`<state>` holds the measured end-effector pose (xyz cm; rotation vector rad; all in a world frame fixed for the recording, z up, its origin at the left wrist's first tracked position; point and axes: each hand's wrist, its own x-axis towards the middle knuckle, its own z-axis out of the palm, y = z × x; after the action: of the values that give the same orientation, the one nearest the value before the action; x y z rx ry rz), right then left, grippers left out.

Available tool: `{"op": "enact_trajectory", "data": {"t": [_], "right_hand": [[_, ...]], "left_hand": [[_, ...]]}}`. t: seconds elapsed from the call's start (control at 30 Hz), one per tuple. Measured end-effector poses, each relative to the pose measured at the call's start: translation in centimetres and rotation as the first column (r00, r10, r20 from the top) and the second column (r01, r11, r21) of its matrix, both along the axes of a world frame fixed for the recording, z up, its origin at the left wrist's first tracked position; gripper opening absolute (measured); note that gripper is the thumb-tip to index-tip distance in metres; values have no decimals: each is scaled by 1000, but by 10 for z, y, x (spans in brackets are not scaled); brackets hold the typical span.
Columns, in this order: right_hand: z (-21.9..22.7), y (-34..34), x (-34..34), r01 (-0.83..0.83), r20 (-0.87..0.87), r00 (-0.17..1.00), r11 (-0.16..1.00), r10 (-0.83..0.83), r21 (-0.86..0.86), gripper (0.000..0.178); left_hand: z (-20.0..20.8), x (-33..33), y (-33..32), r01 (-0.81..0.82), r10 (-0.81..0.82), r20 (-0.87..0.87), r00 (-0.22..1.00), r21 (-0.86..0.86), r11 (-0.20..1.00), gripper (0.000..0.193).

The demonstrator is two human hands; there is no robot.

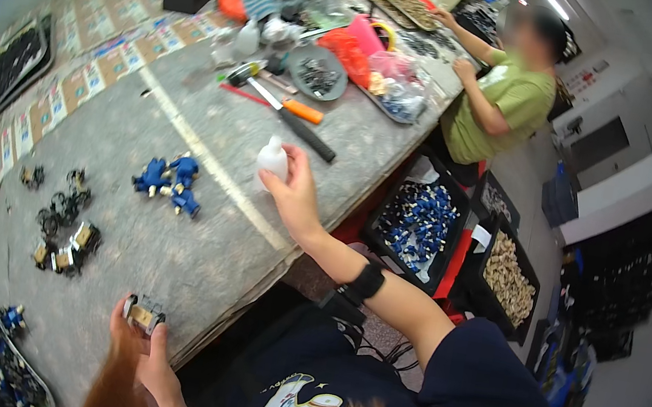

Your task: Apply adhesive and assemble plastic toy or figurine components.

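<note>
My right hand (295, 191) is closed round a small white squeeze bottle (272, 158), held upright over the table's right side. Near the front edge, my left hand (152, 357) grips a small black and tan toy part (143, 315) between thumb and fingers. Loose hair partly covers that forearm. Several similar black and tan parts (69, 247) lie on the table left of it, with black pieces (65, 203) behind them. A cluster of blue toy figures (169, 180) sits between the two hands, farther back.
Beyond the bottle lie a hammer (303, 132), an orange-handled tool (303, 111) and a grey plate of small parts (319, 75). A tray of assembled toys (3, 356) stands at lower left. Crates of blue pieces (418, 219) and tan pieces (510, 277) flank the table. A co-worker (505, 87) sits at far right.
</note>
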<state>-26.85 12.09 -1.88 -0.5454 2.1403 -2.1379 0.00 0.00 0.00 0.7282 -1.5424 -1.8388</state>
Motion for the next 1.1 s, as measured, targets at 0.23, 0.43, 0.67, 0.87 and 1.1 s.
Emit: {"op": "enact_trajectory", "data": {"t": [0.23, 0.43, 0.67, 0.87, 1.1], "right_hand": [[-8, 5, -13, 253, -211, 956, 939, -204, 234, 42], [-7, 11, -15, 323, -424, 882, 918, -204, 231, 43], [-23, -5, -15, 308, -409, 897, 900, -167, 308, 44], [7, 6, 3, 358, -477, 837, 927, -269, 106, 43], [74, -22, 59, -189, -316, 878, 866, 360, 462, 19]], "left_hand": [[-6, 4, 7, -30, 25, -67, 997, -76, 997, 47], [-4, 7, 3, 76, -73, -211, 975, 5, 997, 41], [-17, 20, -2, 32, -27, -173, 985, 25, 999, 48], [-7, 8, -5, 45, -21, -218, 976, 102, 994, 47], [0, 2, -3, 59, -33, -208, 978, 122, 991, 51]]}}
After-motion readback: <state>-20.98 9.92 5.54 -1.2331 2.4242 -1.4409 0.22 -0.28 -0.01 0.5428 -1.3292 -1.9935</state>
